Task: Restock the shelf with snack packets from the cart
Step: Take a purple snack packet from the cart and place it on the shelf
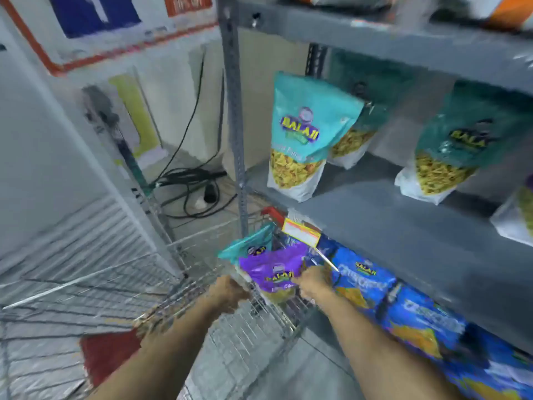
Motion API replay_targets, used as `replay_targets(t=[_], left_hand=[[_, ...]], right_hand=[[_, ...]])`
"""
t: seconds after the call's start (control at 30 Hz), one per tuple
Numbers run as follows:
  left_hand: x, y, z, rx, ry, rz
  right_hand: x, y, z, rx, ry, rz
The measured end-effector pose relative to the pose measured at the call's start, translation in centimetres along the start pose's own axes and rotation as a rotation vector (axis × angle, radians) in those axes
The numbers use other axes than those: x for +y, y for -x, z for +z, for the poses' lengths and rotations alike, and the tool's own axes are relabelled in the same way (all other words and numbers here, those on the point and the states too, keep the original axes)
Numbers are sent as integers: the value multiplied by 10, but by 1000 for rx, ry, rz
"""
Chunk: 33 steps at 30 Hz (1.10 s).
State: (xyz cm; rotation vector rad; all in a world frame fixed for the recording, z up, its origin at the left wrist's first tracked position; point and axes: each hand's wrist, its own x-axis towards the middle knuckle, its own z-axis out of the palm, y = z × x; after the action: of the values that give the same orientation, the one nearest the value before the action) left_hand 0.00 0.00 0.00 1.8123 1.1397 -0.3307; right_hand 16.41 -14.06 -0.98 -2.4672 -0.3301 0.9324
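Your whole view is smeared by motion, so small print on the purple packet (274, 272) can't be read. Your left hand (230, 293) and right hand (313, 284) hide their fingers behind it, so the grip is unclear. At the right edge, a white packet (516, 217) is cut off; top-shelf goods (507, 10) are cropped too.
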Motion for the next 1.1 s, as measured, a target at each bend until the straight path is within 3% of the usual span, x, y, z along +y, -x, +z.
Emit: replay_targets(t=[0.23,0.43,0.6,0.87,1.1], left_hand=[[-17,-80,56,88,409,299],[-27,-106,79,125,619,331],[-17,-74,47,266,543,348],[86,37,-37,359,411,590],[213,114,-8,261,446,878]], right_hand=[[30,-90,55,34,-463,-87],[37,-102,57,5,-430,-135],[17,-59,34,-75,-561,-290],[-31,59,-60,49,-841,-557],[2,132,-181,351,-1023,-579]])
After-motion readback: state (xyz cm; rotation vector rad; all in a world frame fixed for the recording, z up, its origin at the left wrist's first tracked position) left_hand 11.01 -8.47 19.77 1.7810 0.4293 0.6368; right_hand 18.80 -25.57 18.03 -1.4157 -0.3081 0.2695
